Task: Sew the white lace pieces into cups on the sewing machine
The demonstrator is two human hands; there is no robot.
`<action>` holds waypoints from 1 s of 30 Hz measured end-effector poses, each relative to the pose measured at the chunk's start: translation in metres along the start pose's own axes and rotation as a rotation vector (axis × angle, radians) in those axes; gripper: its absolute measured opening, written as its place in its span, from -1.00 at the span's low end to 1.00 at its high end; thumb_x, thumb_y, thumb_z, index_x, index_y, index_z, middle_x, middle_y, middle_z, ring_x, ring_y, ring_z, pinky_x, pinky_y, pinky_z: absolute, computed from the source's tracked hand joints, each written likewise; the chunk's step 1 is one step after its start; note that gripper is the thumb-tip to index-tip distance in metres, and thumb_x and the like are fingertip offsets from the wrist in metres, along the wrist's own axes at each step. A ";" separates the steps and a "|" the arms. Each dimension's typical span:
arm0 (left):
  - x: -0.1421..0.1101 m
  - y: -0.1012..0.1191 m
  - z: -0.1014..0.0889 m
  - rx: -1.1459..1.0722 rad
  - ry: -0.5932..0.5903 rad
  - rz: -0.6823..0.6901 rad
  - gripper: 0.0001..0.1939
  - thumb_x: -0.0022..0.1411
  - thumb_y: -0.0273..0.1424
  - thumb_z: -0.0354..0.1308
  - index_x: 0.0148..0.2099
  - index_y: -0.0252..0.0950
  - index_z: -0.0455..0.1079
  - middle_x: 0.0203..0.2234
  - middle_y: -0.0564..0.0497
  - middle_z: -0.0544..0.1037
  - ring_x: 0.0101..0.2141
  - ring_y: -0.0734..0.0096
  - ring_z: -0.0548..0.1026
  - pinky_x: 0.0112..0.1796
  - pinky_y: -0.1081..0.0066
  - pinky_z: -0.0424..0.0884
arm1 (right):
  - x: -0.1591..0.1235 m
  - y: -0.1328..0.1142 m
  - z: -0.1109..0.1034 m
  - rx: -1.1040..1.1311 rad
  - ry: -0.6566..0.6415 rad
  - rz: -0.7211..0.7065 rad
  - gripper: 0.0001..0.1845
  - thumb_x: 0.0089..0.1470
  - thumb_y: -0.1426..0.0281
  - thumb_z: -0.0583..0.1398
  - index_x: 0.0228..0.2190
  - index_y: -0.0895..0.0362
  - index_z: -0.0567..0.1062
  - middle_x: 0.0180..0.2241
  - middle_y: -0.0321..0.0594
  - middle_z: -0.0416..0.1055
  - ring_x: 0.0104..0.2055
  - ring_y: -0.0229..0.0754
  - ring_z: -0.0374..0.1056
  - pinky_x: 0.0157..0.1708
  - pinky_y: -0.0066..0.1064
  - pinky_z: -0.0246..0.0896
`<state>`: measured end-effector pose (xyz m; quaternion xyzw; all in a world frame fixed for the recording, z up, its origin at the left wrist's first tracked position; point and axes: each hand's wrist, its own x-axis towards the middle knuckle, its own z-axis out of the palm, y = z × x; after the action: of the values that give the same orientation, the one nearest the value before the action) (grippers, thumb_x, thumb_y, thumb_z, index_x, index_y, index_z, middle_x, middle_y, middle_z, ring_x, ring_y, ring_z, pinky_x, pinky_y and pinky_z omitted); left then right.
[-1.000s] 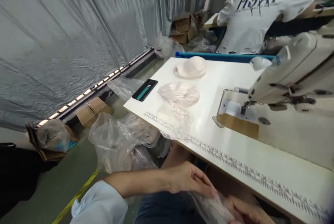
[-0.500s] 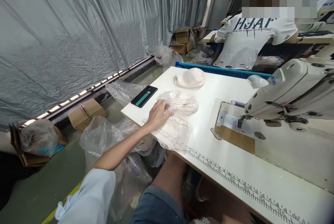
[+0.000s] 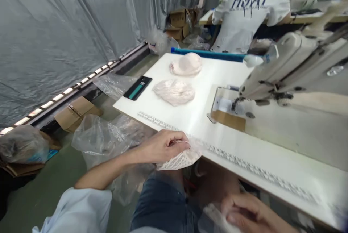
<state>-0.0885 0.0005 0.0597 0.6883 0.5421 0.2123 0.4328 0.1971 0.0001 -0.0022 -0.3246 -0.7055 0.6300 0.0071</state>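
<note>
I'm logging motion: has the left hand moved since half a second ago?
Yes: against the table, the left hand has drawn back to its near edge, gripping fabric.

tabletop gap [image 3: 202, 108] beside lace bundle [image 3: 175, 92], sewing machine [image 3: 284, 68] blocking right

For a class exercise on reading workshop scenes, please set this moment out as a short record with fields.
White table: pale fabric bundle, nearer lacy bundle, dark phone with teal band
Left hand: grips pale lacy piece by the front edge
Right hand: holds whitish item, too blurred to identify
Right side: sewing machine
Background: person in white shirt
</note>
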 end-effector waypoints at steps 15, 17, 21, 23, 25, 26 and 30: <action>0.008 -0.041 0.110 -0.515 -0.303 -0.346 -0.66 0.14 -0.18 0.13 -0.32 -0.42 0.42 -0.66 0.11 0.32 -0.62 0.62 0.19 -0.57 0.56 0.03 | -0.035 -0.016 0.018 0.164 0.005 -0.297 -0.83 0.17 0.37 0.12 -0.39 0.10 0.50 -0.50 -0.25 0.42 -0.47 -0.27 0.31 -0.46 -0.46 0.14; 0.010 -0.045 0.123 -0.697 -0.257 -0.417 -0.61 0.08 -0.15 0.19 -0.27 -0.44 0.43 -0.57 0.05 0.42 -0.56 0.58 0.28 -0.51 0.55 0.12 | -0.036 -0.022 0.021 0.234 -0.017 -0.348 -0.85 0.17 0.38 0.13 -0.38 0.07 0.50 -0.49 -0.26 0.44 -0.45 -0.27 0.33 -0.43 -0.45 0.17; 0.009 -0.037 0.133 -0.825 -0.270 -0.432 -0.58 0.06 -0.16 0.21 -0.18 -0.43 0.47 -0.47 -0.03 0.50 -0.45 0.49 0.38 -0.40 0.52 0.21 | -0.025 -0.018 0.021 0.170 0.095 -0.326 -0.85 0.16 0.33 0.13 -0.38 0.07 0.49 -0.50 -0.29 0.42 -0.48 -0.27 0.31 -0.47 -0.45 0.17; 0.008 -0.031 0.132 -0.849 -0.331 -0.412 -0.64 0.12 -0.22 0.17 -0.15 -0.40 0.49 -0.42 -0.04 0.52 -0.39 0.46 0.40 -0.35 0.50 0.24 | -0.014 -0.008 0.020 0.044 0.262 -0.166 -0.79 0.18 0.27 0.10 -0.37 0.10 0.46 -0.52 -0.28 0.38 -0.53 -0.28 0.24 -0.55 -0.45 0.08; 0.007 -0.028 0.127 -0.865 -0.368 -0.385 -0.71 0.17 -0.31 0.10 -0.14 -0.37 0.50 -0.39 -0.03 0.53 -0.34 0.45 0.41 -0.29 0.49 0.25 | -0.005 0.004 0.021 -0.029 0.348 -0.038 -0.73 0.18 0.20 0.07 -0.37 0.12 0.43 -0.53 -0.28 0.35 -0.54 -0.28 0.19 -0.59 -0.45 0.00; 0.007 -0.028 0.125 -0.864 -0.377 -0.375 -0.72 0.18 -0.36 0.07 -0.14 -0.36 0.51 -0.38 -0.02 0.53 -0.33 0.45 0.41 -0.28 0.49 0.25 | -0.001 0.010 0.022 -0.041 0.358 -0.008 -0.72 0.18 0.18 0.07 -0.37 0.12 0.42 -0.52 -0.28 0.33 -0.53 -0.28 0.17 -0.58 -0.45 -0.02; 0.009 -0.031 0.116 -0.856 -0.399 -0.382 -0.69 0.14 -0.49 0.00 -0.13 -0.35 0.51 -0.38 -0.02 0.55 -0.31 0.44 0.42 -0.22 0.47 0.25 | 0.006 0.020 0.025 -0.019 0.357 -0.006 -0.70 0.18 0.15 0.05 -0.38 0.12 0.39 -0.52 -0.27 0.30 -0.51 -0.28 0.14 -0.57 -0.45 -0.03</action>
<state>-0.0146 -0.0328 -0.0301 0.3650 0.4293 0.1969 0.8023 0.1903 -0.0192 -0.0273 -0.4293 -0.6998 0.5557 0.1309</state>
